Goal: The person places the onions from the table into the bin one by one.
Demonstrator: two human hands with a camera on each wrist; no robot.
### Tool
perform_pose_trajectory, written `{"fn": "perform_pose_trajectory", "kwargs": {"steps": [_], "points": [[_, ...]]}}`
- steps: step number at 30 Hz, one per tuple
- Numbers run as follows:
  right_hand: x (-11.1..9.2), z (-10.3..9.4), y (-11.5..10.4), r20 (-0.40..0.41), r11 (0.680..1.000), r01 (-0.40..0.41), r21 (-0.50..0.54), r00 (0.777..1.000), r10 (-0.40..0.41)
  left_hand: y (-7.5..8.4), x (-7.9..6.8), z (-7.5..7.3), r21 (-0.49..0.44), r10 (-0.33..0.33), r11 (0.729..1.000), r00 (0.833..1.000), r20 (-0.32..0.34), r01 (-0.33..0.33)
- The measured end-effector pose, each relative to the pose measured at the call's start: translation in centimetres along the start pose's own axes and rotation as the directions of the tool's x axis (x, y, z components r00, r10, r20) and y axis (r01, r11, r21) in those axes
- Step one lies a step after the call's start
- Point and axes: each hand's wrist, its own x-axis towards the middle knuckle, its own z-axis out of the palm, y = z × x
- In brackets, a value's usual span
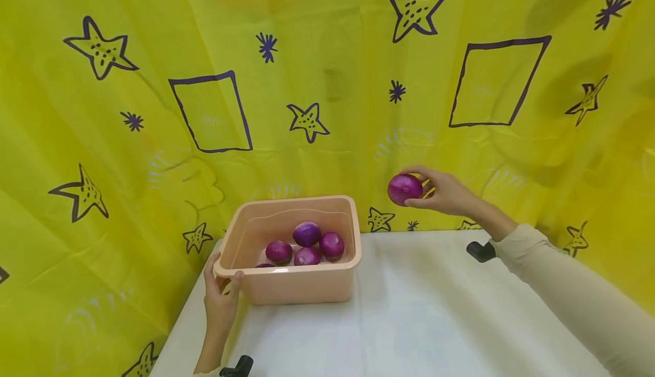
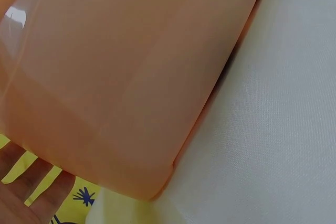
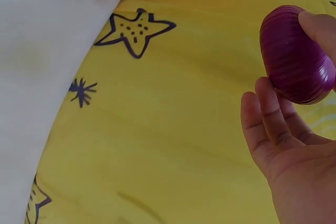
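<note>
A peach plastic tub stands on the white table, with several purple-red onions lying in it. At its near left corner my left hand holds the rim, thumb over the front edge. In the left wrist view the tub's wall fills much of the picture, with some of the left fingers by its edge. Up in the air, right of the tub and above the table, my right hand grips one red onion. The right wrist view shows that onion between thumb and fingertips.
The table has a white cover and ends at the back against a yellow curtain printed with stars and frames. Another stretch of curtain hangs along the left side. A dark wrist camera mount sits by the right sleeve.
</note>
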Motion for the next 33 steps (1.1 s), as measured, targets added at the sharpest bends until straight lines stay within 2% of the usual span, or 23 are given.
{"fn": "perform_pose_trajectory", "kwargs": {"steps": [12, 24, 33], "points": [[4.9, 3.7, -4.0, 0.077, 0.996, 0.072, 0.051, 0.994, -0.076, 0.1, -0.1, 0.1, -0.039, 0.014, 0.999, 1.0, 0.011, -0.014], [10.1, 8.8, -8.9, 0.187, 0.984, 0.129, 0.12, 0.971, -0.15, 0.2, 0.1, 0.1, -0.046, 0.026, 0.999, 1.0, 0.009, -0.026], [12.5, 11.9, -11.7, 0.223, 0.973, 0.178, 0.148, 0.952, -0.208, 0.3, 0.0, -0.1, -0.048, 0.028, 0.998, 1.0, 0.006, -0.027]]}}
